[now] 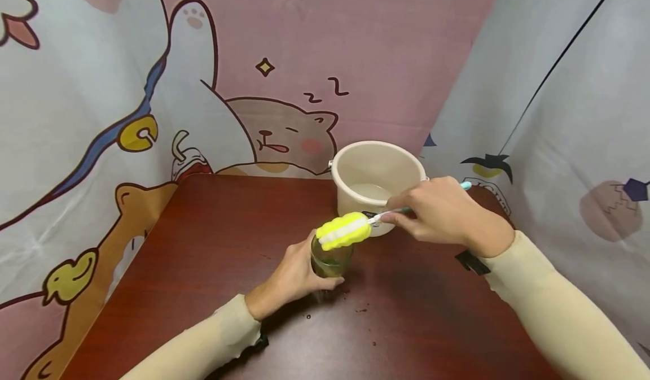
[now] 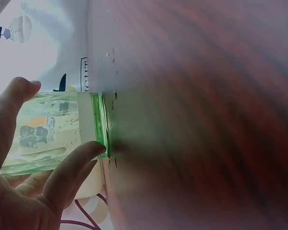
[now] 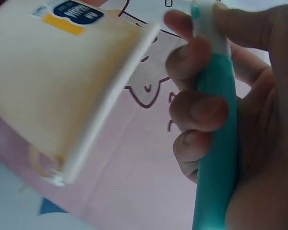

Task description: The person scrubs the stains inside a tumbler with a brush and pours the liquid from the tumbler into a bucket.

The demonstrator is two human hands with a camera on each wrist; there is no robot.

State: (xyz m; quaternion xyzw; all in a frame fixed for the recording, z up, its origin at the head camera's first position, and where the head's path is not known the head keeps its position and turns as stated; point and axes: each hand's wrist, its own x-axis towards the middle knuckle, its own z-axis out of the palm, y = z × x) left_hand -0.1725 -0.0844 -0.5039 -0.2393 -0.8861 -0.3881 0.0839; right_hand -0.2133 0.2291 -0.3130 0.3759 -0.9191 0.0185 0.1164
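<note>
My left hand (image 1: pixel 294 273) grips a green-tinted drinking glass (image 1: pixel 330 267), with thumb and fingers around its sides. In the left wrist view the glass (image 2: pixel 57 129) has water drops on its wall, and its thick base is at the tabletop. My right hand (image 1: pixel 439 213) holds a bottle brush (image 1: pixel 345 230) with a yellow and white sponge head. The sponge head is over the glass's mouth, hiding part of the rim; whether they touch I cannot tell. In the right wrist view my fingers curl around the brush's teal handle (image 3: pixel 216 139).
A cream bucket (image 1: pixel 378 168) stands behind the glass, beside my right hand, with what looks like water at its bottom. Small water drops dot the dark red wooden table (image 1: pixel 228 222). Cartoon-printed cloth (image 1: pixel 381 47) hangs around the back and sides.
</note>
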